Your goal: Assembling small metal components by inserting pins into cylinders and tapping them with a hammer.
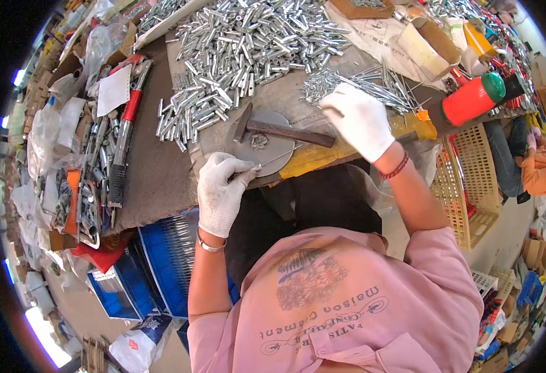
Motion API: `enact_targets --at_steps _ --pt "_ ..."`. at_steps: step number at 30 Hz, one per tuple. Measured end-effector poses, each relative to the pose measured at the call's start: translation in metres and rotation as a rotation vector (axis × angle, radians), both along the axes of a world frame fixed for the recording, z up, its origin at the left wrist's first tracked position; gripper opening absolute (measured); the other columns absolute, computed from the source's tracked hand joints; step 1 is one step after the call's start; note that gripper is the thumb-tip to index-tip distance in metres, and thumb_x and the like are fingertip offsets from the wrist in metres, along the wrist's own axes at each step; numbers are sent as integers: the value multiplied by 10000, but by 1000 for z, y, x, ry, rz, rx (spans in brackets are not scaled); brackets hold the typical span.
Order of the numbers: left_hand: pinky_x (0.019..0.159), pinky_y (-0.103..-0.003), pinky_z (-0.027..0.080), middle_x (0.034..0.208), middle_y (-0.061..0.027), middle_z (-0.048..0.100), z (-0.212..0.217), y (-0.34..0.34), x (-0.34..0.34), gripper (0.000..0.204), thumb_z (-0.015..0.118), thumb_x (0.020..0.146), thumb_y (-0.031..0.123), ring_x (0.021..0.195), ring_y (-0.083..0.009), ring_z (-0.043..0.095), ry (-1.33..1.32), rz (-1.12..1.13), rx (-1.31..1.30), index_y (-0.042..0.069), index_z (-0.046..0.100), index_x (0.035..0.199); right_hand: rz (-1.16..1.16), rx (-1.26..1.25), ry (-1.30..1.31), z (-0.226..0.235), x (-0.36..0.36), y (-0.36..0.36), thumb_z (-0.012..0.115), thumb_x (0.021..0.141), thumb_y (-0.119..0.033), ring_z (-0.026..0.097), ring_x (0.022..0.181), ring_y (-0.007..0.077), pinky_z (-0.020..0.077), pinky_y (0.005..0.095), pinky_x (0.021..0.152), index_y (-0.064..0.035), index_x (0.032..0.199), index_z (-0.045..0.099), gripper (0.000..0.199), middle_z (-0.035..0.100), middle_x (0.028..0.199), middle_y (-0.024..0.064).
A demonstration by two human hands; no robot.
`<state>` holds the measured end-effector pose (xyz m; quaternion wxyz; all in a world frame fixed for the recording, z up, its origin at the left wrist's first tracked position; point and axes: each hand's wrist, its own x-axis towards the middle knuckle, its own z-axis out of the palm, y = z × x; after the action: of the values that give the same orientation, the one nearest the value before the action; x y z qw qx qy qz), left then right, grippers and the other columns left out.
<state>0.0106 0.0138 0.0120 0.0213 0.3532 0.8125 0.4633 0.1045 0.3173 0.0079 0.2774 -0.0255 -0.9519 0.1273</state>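
My left hand (221, 191), in a white knit glove, is closed in a pinch at the near edge of a round grey metal plate (272, 163). A thin metal pin (282, 155) runs from its fingertips across the plate. Lying over the plate's far part is a hammer (285, 132) with a dark wooden handle. My right hand (361, 119), gloved too, bends its fingers together at the edge of a heap of small pins (341, 84). Whatever is between those fingertips is hidden.
A large heap of silver metal sleeves (248, 50) covers the far bench. Left lie tools, including a red-and-black bar (130, 112). At right are a red canister with a green cap (472, 101) and a cream plastic basket (466, 186). Blue bins (167, 264) stand below left.
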Motion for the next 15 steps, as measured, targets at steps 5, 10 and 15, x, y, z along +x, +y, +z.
enact_targets --at_steps 5,10,15 --pt "787 -381 538 890 -102 701 -1 1 -8 126 857 791 15 868 -283 689 14 -1 5 73 810 893 28 96 -78 -7 -18 21 732 919 -145 699 870 279 571 386 728 -150 951 758 42 643 911 55" --pt "823 -432 546 868 -97 691 -8 -18 -12 84 812 776 43 874 -316 667 172 -48 -46 95 788 837 135 99 -145 1 -33 7 712 947 -162 684 938 348 568 453 824 -100 945 752 74 665 959 112" --pt "770 -418 569 870 -93 683 -18 -6 -3 114 841 782 73 863 -322 700 106 -41 72 115 758 848 102 68 -191 2 -14 11 730 877 -96 689 899 338 565 461 779 -115 878 747 26 654 913 108"
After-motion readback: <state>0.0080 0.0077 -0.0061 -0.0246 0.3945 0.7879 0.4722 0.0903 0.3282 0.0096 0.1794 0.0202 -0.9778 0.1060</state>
